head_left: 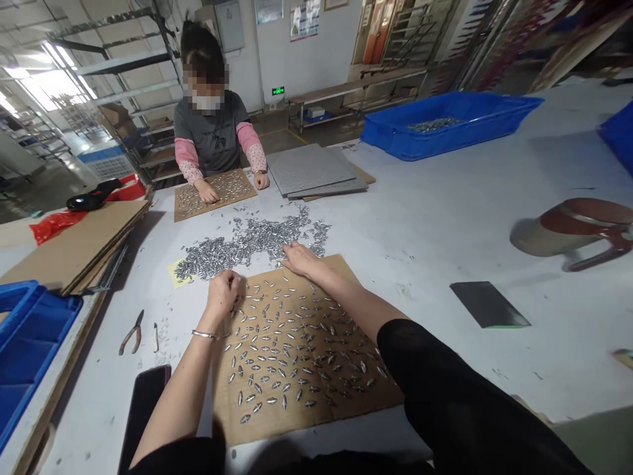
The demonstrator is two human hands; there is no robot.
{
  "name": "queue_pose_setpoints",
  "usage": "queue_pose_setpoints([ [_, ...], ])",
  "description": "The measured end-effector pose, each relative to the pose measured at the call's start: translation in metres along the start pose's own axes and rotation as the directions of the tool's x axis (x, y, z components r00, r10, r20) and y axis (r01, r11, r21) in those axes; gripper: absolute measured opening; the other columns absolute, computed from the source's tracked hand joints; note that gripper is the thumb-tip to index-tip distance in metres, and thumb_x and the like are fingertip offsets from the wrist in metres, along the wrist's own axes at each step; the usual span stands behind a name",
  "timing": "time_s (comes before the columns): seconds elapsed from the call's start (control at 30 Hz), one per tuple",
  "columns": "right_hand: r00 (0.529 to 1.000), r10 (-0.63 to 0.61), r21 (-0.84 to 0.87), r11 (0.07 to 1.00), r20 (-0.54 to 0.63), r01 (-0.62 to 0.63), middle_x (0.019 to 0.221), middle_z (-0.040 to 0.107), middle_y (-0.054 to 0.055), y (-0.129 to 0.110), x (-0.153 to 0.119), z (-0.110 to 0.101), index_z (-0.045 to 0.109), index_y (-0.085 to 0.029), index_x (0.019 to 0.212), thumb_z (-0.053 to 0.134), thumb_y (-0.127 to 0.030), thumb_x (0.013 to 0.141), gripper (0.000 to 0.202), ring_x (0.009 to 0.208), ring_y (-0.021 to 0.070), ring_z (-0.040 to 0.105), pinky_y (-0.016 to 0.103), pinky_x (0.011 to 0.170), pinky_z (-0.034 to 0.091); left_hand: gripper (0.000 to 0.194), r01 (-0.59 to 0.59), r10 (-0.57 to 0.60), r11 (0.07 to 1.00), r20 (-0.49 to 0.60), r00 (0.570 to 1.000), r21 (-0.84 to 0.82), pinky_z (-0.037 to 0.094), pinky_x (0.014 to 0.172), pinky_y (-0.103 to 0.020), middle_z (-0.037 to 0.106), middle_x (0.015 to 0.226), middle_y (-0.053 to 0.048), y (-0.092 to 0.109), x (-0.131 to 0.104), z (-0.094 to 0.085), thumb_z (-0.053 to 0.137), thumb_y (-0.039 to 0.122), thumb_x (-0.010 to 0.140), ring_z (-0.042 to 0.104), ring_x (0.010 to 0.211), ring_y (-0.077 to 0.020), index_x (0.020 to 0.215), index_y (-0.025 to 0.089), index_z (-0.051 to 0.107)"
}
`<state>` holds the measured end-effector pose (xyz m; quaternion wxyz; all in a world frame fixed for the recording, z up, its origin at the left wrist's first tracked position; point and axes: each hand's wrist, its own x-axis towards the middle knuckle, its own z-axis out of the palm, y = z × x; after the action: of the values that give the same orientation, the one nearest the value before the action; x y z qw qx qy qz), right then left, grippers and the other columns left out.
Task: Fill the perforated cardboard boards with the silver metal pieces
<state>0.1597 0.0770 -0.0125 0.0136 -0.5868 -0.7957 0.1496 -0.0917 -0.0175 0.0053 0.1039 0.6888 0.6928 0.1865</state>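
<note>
A brown cardboard sheet (pixel 237 425) lies in front of me, dotted with many small silvery, spindle-shaped metal pieces (pixel 267 361). Beyond its far edge a loose heap of the same pieces (pixel 257 237) is spread over the white table. My left hand (pixel 225 295) rests at the sheet's far left corner with its fingers curled in; whatever they may hold is hidden. At the near edge of the heap, my right hand (pixel 299 258) reaches over the sheet's far side. Its fingers are stretched out and somewhat apart, touching or close to the pieces.
Across the table a person (pixel 215 132) handles pieces on another cardboard (pixel 247 185). Grey sheets (pixel 316 170) and a blue tray (pixel 410 142) stand behind. Pliers (pixel 132 335) and a phone (pixel 143 409) lie left; a brown jug (pixel 568 224) and dark sheet (pixel 487 305) lie right.
</note>
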Motion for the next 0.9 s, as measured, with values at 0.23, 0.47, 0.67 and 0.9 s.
queue_pose_setpoints([
  [0.23,0.997,-0.060,-0.030,0.998,0.042,0.061,0.122,0.066,0.017,0.002,0.026,0.011,0.064,-0.019,0.122,0.063,-0.036,0.097,0.031,0.103,0.0269,0.066,0.033,0.085,0.048,0.027,0.185,-0.232,0.946,-0.158,0.960,-0.265,0.047,0.069,-0.028,0.066,0.073,-0.001,-0.049,-0.061,-0.028,0.055,0.042,0.088,0.058,0.067,-0.0164,0.086,0.019,0.068],
  [0.47,0.995,-0.102,0.059,0.993,0.003,0.102,0.103,0.075,0.009,0.015,0.036,0.017,0.072,-0.018,0.104,0.070,-0.030,0.090,0.019,0.091,0.0207,0.067,0.025,0.075,0.044,0.032,0.232,-0.288,0.925,-0.156,0.945,-0.301,0.051,0.067,-0.029,0.071,0.078,-0.006,-0.066,-0.095,-0.012,0.050,0.040,0.093,0.063,0.069,-0.0177,0.092,0.015,0.070],
  [0.67,0.998,-0.049,0.202,0.978,-0.050,0.058,0.085,0.074,0.003,0.017,0.040,0.023,0.073,-0.017,0.088,0.071,-0.025,0.086,0.008,0.078,0.0152,0.065,0.021,0.073,0.044,0.015,0.098,-0.102,0.986,-0.027,0.994,-0.137,0.051,0.091,-0.031,0.073,0.100,-0.008,-0.035,-0.062,0.011,0.060,0.021,0.090,0.068,0.094,-0.0202,0.093,0.019,0.074],
  [0.9,0.997,-0.053,0.114,0.992,-0.053,0.059,0.094,0.077,0.005,0.014,0.033,0.017,0.075,-0.018,0.095,0.067,-0.019,0.086,0.012,0.088,0.0168,0.067,0.020,0.076,0.044,0.018,0.045,-0.052,0.993,0.067,0.996,0.105,0.049,0.088,-0.039,0.068,0.091,-0.016,-0.020,-0.032,0.030,0.055,0.010,0.087,0.064,0.095,-0.0288,0.076,0.016,0.069],
])
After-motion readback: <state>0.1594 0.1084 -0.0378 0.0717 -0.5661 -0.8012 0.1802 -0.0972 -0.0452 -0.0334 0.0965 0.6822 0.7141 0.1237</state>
